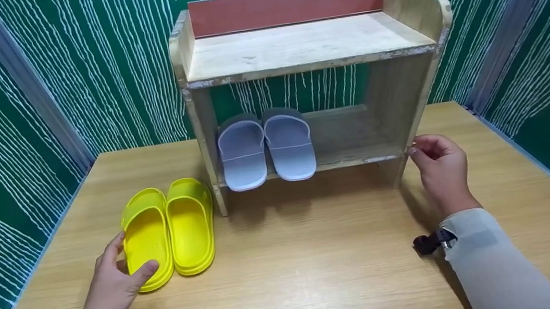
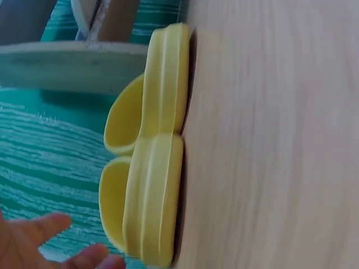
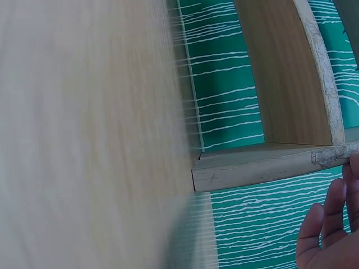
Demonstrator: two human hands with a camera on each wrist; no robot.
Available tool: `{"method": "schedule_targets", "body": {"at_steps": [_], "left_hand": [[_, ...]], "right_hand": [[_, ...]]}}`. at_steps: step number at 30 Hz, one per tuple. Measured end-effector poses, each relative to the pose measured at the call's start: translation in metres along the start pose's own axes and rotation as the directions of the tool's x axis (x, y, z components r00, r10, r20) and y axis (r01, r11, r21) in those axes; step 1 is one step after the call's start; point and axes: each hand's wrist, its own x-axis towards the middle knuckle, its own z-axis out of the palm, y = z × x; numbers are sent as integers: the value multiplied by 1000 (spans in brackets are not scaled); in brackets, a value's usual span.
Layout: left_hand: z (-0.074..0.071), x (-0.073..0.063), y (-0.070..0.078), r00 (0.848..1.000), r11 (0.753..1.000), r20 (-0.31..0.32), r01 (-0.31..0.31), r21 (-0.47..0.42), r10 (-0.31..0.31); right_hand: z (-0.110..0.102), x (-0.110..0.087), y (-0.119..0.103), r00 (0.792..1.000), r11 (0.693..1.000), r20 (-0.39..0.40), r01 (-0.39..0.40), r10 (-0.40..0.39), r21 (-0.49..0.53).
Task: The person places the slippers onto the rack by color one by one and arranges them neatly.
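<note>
Slippers [image 1: 169, 232] in bright yellow lie side by side on the wooden table [image 1: 321, 275], toes pointing away from you, just left of the wooden rack [image 1: 312, 55]. Your left hand [image 1: 112, 284] sits at the heel of the left-hand yellow slipper, thumb resting on its rear edge and the other fingers spread loosely along its outer side; they are relaxed, not clamped round it. In the left wrist view the pair [image 2: 151, 151] appears edge-on on the table with your fingertips [image 2: 50, 230] apart just beside it.

Your right hand [image 1: 439, 166] is at the rack's lower right front corner, fingers gently bent and close together, the tips touching the edge of the lower shelf. The right wrist view shows those fingers [image 3: 331, 224] against the worn shelf edge [image 3: 263, 168], gripping nothing.

On the lower shelf, a pair of grey slippers [image 1: 265, 148] stands at the left side, toes outward. A green patterned wall [image 1: 86, 67] surrounds the table.
</note>
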Motion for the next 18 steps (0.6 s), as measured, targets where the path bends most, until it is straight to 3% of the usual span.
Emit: {"method": "schedule_targets", "body": {"at_steps": [5,9,18], "left_hand": [[-11,1,-11,996,1000,92,5,3,-6],[-15,2,-14,994,999,108,11,42,-15],[-17,9,-18,988,997,144,38,65,-47]], "right_hand": [[3,1,3,999,998,-9,33,-33,52],[6,2,5,998,994,-27,62,-60,88],[1,-1,1,1000,1000,5,-16,16,2]]}}
